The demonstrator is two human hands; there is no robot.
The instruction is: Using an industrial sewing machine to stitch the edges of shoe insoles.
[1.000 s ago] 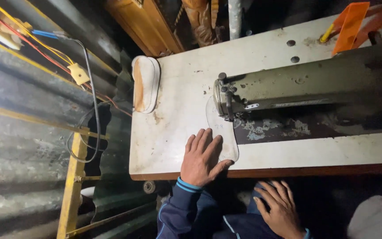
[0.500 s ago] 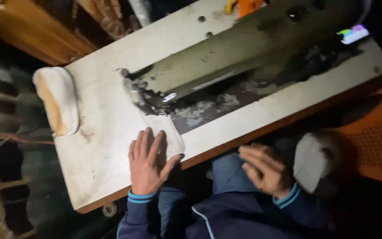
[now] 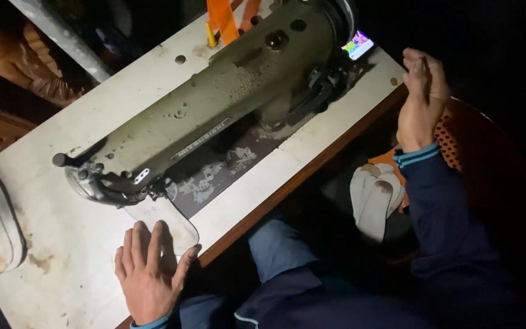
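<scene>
While my left hand [image 3: 148, 272] lies flat with its fingers spread, its grip apart, it presses the pale insole [image 3: 164, 219] to the surface [image 3: 74, 244] so the piece sits steady under the sewing machine [image 3: 208, 116] head. My right hand [image 3: 420, 100] is raised off beyond the edge, fingers loosely curled; I cannot tell whether it pinches anything. More insoles [image 3: 374, 198] are stacked on the orange chair [image 3: 458, 137], within reach.
</scene>
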